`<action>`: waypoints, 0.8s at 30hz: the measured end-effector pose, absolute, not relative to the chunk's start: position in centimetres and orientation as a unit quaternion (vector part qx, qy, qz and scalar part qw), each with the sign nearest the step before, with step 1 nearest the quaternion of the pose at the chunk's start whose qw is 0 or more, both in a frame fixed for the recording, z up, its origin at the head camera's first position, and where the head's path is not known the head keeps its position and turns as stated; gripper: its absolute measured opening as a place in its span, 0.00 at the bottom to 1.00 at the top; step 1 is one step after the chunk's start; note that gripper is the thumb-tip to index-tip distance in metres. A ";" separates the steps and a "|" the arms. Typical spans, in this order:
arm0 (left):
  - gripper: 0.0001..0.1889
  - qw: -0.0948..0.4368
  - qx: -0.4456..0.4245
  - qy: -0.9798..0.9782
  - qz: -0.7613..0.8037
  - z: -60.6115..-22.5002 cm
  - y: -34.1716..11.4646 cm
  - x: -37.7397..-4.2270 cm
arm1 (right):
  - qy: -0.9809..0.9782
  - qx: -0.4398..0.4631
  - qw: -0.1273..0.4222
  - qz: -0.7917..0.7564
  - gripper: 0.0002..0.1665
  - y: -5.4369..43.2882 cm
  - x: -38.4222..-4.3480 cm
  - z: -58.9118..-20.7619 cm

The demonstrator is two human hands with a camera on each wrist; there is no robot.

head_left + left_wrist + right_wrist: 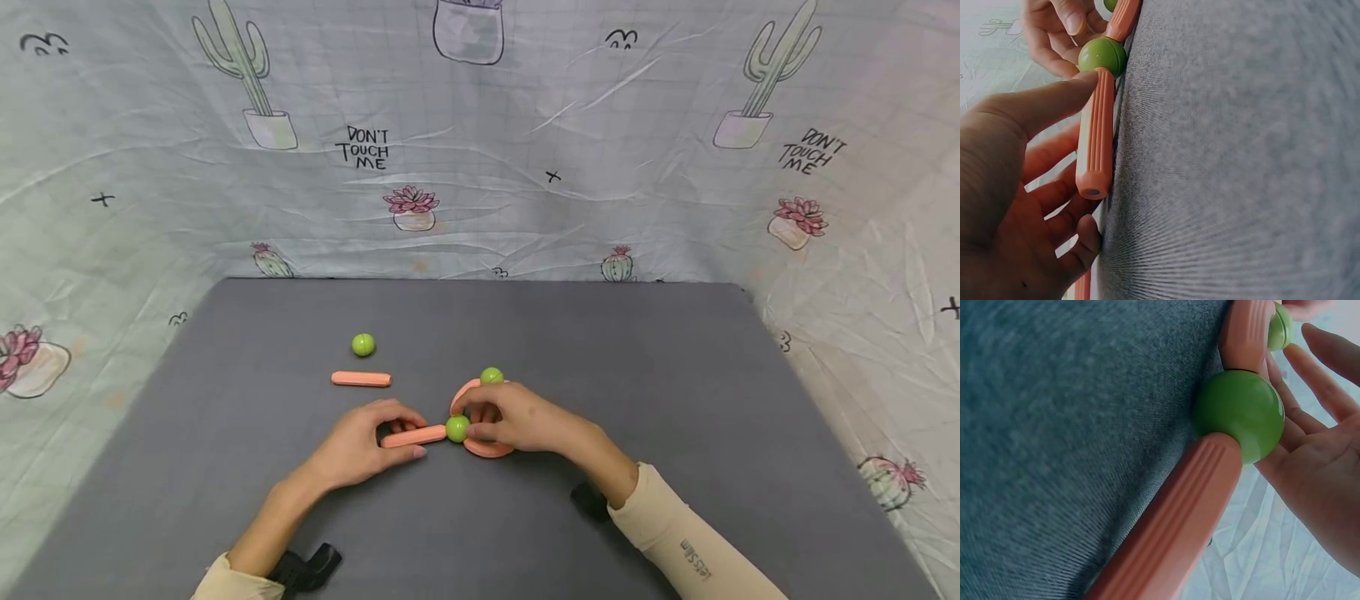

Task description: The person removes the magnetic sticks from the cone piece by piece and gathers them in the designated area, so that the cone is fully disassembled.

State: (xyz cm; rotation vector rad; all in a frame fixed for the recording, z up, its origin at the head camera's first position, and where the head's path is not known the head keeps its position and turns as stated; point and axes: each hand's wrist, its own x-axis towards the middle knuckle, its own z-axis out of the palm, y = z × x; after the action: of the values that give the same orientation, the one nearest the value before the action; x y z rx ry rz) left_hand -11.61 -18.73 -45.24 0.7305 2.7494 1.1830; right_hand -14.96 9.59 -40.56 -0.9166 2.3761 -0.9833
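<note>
My left hand (358, 446) holds a straight orange ribbed rod (1094, 137), its thumb along one side and its fingers behind. A grey disc shows at the rod's free end. The other end meets a glossy green ball (457, 428). My right hand (513, 417) pinches that ball between thumb and index finger. Curved orange pieces (487, 449) show around the right hand, which covers part of them. Just beyond that hand is another green ball (492, 375). Close up in the right wrist view, a large green ball (1238, 415) joins two orange pieces.
A loose orange rod (362, 379) lies beyond the left hand, with a single green ball (363, 345) farther back. All rest on a grey cloth-like surface (645, 358). Printed cactus sheeting (480, 150) hangs behind and at both sides.
</note>
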 end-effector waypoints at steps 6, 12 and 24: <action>0.14 0.045 0.237 0.897 0.371 -45.1 -18.8 -12.1 | 0.844 -0.351 0.200 -0.353 0.17 9.6 -15.2 -40.6; 0.13 0.049 0.237 0.893 0.380 -45.2 -18.8 -12.3 | 0.842 -0.355 0.211 -0.346 0.19 9.4 -15.4 -40.7; 0.12 0.041 0.231 0.891 0.389 -45.2 -19.0 -11.9 | 0.833 -0.377 0.203 -0.351 0.17 8.5 -15.6 -41.6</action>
State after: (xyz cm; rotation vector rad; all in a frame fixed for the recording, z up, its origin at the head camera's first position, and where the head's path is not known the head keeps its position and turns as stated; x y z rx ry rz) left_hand -11.91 -19.02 -45.19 0.7062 2.7287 1.1902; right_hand -15.62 8.45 -41.60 -1.0509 2.3240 -0.9804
